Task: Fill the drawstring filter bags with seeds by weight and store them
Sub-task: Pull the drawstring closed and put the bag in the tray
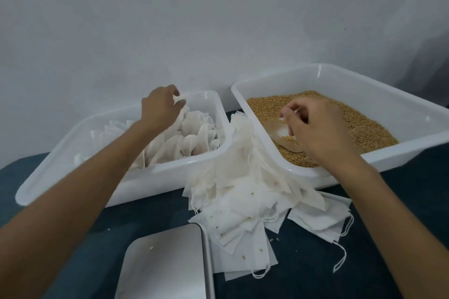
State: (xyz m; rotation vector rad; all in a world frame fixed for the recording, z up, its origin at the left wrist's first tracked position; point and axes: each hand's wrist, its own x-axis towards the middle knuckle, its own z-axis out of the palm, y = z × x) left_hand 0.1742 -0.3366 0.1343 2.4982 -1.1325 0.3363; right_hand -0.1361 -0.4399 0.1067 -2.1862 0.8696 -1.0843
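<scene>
left hand pinches bag; right hand grips scoop

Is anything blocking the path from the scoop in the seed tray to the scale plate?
Yes. The heap of empty filter bags lies between the scoop, held by the right hand, and the scale plate.

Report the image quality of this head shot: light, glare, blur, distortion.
Head view: soft, even light with faint shadows; small glare spots on the right tub's rim; wide-angle bending curves the left tub and stretches both forearms; the scale at the bottom edge looks soft, its plate showing dull sheen; seeds read as grainy texture, not single grains.
</scene>
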